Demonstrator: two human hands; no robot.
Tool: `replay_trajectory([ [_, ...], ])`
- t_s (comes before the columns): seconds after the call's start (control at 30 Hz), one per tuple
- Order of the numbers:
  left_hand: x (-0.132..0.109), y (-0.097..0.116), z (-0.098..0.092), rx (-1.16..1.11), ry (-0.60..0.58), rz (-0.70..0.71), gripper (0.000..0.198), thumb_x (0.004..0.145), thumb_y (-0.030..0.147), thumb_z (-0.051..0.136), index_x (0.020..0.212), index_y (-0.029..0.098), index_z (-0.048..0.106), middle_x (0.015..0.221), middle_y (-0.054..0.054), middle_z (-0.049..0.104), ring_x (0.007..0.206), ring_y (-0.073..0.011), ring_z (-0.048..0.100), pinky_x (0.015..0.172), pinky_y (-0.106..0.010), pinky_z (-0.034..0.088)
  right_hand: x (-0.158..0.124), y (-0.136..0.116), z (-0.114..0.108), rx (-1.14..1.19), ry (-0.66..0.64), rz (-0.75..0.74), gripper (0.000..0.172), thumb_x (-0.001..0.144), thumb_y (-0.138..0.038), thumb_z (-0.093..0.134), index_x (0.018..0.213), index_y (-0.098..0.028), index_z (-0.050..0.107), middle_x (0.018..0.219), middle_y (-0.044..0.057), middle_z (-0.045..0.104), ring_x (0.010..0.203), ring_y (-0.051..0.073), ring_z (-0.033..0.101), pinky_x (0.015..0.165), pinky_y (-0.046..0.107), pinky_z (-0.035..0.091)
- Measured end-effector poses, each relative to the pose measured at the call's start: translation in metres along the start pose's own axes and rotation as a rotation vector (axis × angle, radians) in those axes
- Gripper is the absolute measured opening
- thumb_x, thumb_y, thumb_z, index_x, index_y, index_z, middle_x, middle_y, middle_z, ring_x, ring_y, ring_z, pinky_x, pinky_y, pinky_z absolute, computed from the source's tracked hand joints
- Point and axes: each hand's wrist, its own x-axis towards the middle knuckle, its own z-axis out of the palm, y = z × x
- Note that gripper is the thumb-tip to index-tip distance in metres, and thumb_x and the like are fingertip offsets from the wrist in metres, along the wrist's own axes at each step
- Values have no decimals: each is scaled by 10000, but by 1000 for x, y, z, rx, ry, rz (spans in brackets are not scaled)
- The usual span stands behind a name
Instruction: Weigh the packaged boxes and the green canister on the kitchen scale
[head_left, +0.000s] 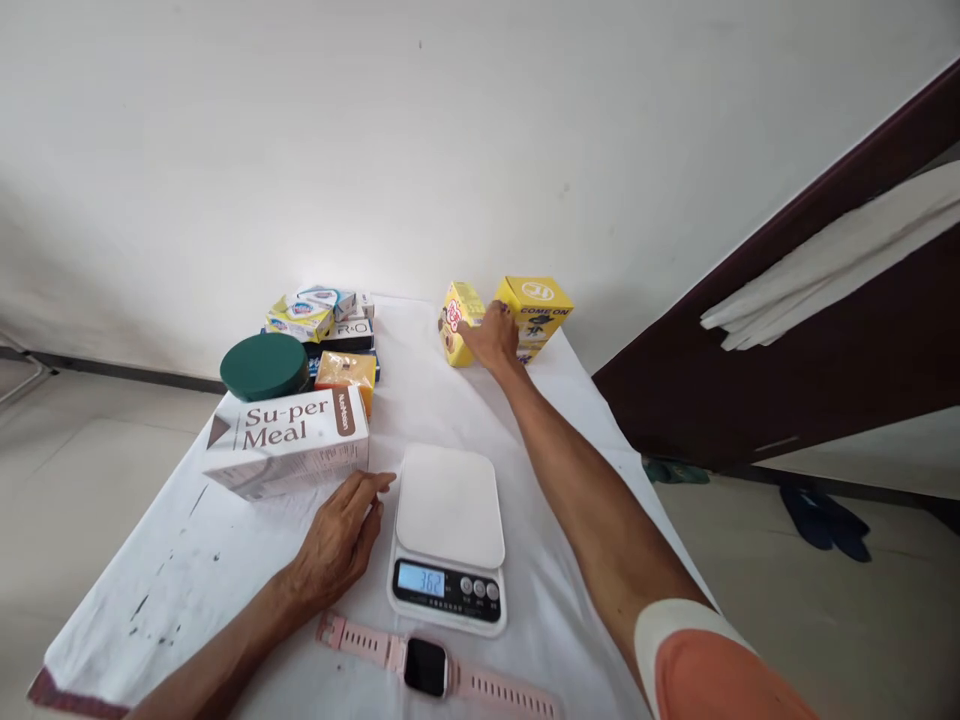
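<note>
At the far end of the table, my right hand is closed on the small yellow carton, with the thumb against its near side. Just to the right stands a larger yellow box marked COME ON, close against my fingers. My left hand rests on the cloth with nothing in it, fingers loosely stretched towards the kitchen scale. The scale's white platform is bare, and its lit display appears to read 362. A white Su-per Meal box lies beyond my left hand.
A pink-strapped smartwatch lies in front of the scale. At the left are a green-lidded round container, an orange packet and several small boxes. The white-clothed table meets the wall; slippers lie on the floor.
</note>
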Motion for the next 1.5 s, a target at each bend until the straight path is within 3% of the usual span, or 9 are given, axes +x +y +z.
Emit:
replay_trajectory([
  [0.2,-2,1,-7,-2,-46,-10,379,1023,144,404,1363,209,557,1095,-97,672,1008,-190,670,879,-345,579,-35,40,-41,296,16,-360,519,877,-475,679,1298,-194,565,1223,122,699,1112,306,668,946,484,566],
  [0.4,-5,-1,-8,41,-14,-16,349,1026,143,389,1312,199,581,1078,-86,675,989,-180,664,860,-323,550,-134,47,-129,495,-153,-557,551,831,-562,747,1275,-254,638,1193,40,717,1057,266,699,798,407,627],
  [0.5,-6,-4,-8,53,-10,-13,349,1022,128,365,1290,190,580,1063,-79,673,959,-170,669,843,-310,542,-181,51,-147,399,-246,-535,501,822,-535,757,1232,-263,662,1164,47,738,957,254,721,748,378,631],
  [0.6,-7,-7,-7,58,1,-23,340,1019,130,349,1266,189,576,1036,-67,668,920,-162,664,841,-309,537,-209,57,-145,328,-329,-519,470,830,-497,738,1227,-259,659,1123,54,757,871,238,727,759,376,628],
  [0.77,-10,-15,-2,73,25,5,334,996,117,352,1245,179,565,1012,-64,657,845,-154,641,828,-324,541,-230,59,-139,352,-338,-527,478,864,-473,686,1288,-258,630,1267,78,721,1061,273,715,881,408,610],
  [0.93,-13,-12,-4,88,70,-15,319,986,104,388,1249,180,552,1020,-69,662,863,-154,652,813,-323,552,-233,77,-144,648,-377,-433,728,782,-667,751,1374,-279,581,1359,109,677,1171,305,679,931,444,600],
  [1.13,-11,33,-27,136,99,74,395,1004,118,429,1387,206,466,1131,-88,623,876,-147,625,817,-321,560,-230,127,-88,974,-163,7,596,910,-768,506,973,-205,689,827,80,707,676,201,675,549,309,530],
  [1.3,26,81,-35,285,93,205,529,1018,300,530,1511,215,358,1385,-167,531,1282,-274,542,1052,-465,507,-235,136,-52,892,-217,36,553,888,-744,579,993,-209,673,783,36,662,590,141,581,460,245,424],
  [1.5,90,98,-34,504,-230,258,837,858,509,763,1507,131,395,1453,-208,524,1368,-351,477,1134,-523,388,-234,141,-52,887,-219,59,551,893,-736,570,988,-202,669,765,30,656,585,140,577,489,258,453],
])
